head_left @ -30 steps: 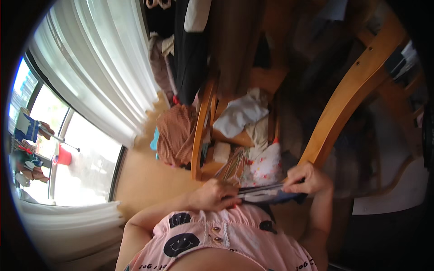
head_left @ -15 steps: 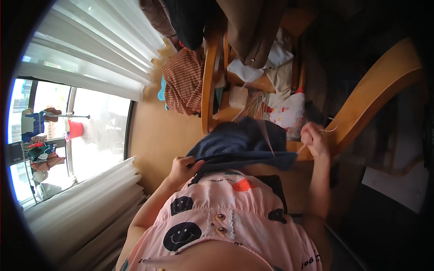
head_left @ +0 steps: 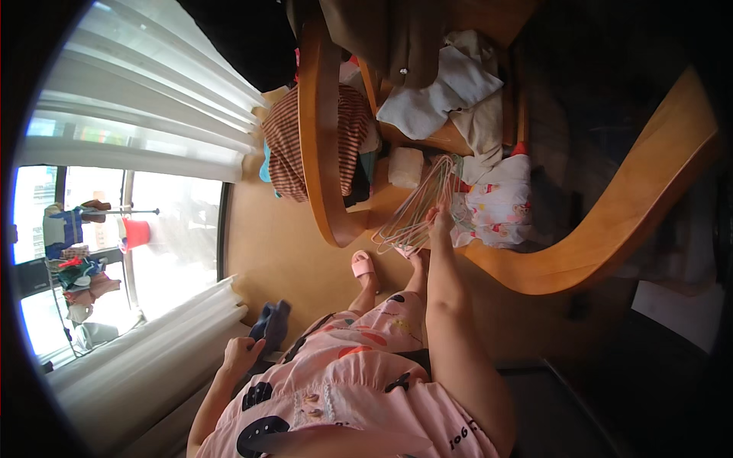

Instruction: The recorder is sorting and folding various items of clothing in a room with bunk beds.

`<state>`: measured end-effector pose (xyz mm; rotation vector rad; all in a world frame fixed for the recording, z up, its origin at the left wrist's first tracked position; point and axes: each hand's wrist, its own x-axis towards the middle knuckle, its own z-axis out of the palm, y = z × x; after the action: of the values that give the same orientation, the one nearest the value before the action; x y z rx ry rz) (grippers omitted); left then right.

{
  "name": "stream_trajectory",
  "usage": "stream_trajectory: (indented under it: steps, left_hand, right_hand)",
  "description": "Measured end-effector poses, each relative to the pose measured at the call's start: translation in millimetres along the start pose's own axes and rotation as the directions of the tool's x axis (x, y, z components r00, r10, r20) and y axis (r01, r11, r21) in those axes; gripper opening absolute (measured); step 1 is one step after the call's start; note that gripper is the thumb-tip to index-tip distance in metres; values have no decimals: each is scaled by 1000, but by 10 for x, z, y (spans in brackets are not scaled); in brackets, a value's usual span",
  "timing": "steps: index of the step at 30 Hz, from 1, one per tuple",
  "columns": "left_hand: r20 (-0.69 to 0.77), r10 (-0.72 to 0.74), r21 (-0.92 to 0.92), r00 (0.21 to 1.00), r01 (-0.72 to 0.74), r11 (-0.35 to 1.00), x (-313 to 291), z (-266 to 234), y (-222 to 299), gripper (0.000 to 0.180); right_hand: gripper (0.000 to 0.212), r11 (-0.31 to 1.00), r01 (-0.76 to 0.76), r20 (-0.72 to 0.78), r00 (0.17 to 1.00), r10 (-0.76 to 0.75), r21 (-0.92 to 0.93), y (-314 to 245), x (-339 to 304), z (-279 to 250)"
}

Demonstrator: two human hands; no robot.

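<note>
My left hand (head_left: 243, 353) is closed at the lower left, out beside my body. A dark blue garment (head_left: 272, 324) hangs bunched from it, mostly below the fist. My right arm reaches forward, and my right hand (head_left: 439, 221) is closed at the near edge of a bundle of thin, pale hangers (head_left: 418, 204). Its fingers grip a hanger there; how many it holds is too small to tell. The hangers lie fanned out on a wooden chair, beside a white cloth with red prints (head_left: 496, 200).
Curved wooden armrests (head_left: 321, 145) rise on both sides of the hangers. A striped brown garment (head_left: 286, 145), a white cloth (head_left: 439, 91) and a pale block (head_left: 405, 166) lie around them. Dark clothes hang above. White curtains (head_left: 153, 336) and a window are at left. My slippered feet (head_left: 363, 264) stand on the floor.
The dark blue garment has gone from in front of my body to the lower left with my left hand. My right hand has moved forward and left onto the hangers.
</note>
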<state>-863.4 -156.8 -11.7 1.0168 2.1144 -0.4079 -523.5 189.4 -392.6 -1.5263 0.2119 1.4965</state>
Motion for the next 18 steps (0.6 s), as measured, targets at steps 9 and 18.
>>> stream_trajectory:
  steps: [9,18]
  left_hand:
    - [-27,65,-77,998,-67,995,240,54,-193,35]
    - [-259,202,-413,945,-297,861,717,295,-68,41]
  right_hand:
    - [42,885,197,-22,973,-228,-422,-603,-14,-134]
    - [16,633,774,536,524,-662,25,-3218,-2944,1746]
